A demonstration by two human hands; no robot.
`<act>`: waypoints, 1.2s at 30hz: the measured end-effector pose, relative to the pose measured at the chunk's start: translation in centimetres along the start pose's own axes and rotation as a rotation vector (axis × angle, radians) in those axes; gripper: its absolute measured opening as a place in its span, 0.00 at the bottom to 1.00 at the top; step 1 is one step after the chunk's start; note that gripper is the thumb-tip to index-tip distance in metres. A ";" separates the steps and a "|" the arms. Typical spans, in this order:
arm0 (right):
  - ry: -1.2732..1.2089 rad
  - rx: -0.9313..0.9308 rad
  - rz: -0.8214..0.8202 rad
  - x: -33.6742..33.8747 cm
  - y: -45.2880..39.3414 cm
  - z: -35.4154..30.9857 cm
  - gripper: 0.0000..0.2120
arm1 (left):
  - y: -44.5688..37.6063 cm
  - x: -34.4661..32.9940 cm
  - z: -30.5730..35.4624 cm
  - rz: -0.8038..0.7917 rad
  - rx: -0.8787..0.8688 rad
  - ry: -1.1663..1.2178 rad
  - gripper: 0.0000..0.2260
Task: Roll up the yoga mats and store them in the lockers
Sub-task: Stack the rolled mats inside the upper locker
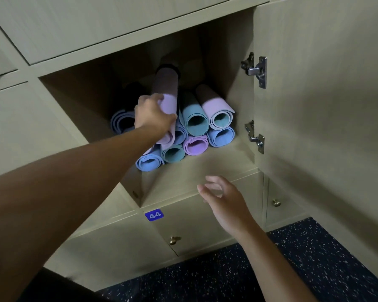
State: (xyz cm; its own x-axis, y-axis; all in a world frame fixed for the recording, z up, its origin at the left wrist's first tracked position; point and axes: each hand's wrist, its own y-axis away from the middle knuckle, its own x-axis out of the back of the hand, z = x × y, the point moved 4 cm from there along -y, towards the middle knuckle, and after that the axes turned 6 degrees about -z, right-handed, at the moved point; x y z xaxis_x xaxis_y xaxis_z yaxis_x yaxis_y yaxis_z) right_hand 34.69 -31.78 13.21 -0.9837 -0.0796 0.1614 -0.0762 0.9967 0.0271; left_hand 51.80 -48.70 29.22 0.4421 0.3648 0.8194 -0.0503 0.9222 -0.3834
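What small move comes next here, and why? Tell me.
Probably push the lilac rolled mat deeper onto the stack. The left hand grips its front end, which still juts past the other rolled mats in the open locker; the right hand hovers free.

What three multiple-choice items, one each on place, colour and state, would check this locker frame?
1. Where is the lilac mat that the left hand grips?
A. on the floor
B. on top of the stacked rolls in the open locker
C. in locker 44

2. What colour is the number label?
A. blue
B. red
C. yellow

3. How is the right hand?
A. gripping the door
B. holding a mat
C. open, holding nothing

Key: 1 B, the roll lies slanted over the pile; 2 A, a blue tag reads 44; 3 C, its fingers are spread before the shelf edge.
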 end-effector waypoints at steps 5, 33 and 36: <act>0.062 -0.014 -0.044 0.2 0.0 0.2 0.21 | -2.4 -2.3 -0.9 -0.018 0.004 -0.176 0.20; 0.087 -0.025 -0.118 -0.4 -0.4 0.6 0.20 | -6.4 -4.9 -1.3 -0.198 -0.399 -0.460 0.25; 0.087 -0.027 -0.115 0.1 -0.4 0.8 0.20 | -6.1 -5.6 -1.5 -0.175 -0.390 -0.481 0.27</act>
State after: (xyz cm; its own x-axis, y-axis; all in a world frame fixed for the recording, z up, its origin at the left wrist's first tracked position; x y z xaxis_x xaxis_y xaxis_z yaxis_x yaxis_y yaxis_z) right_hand 34.54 -32.18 12.44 -0.9508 -0.1955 0.2403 -0.1822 0.9803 0.0764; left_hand 50.99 -56.51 26.32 -0.0417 0.3138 0.9486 0.3554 0.8920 -0.2795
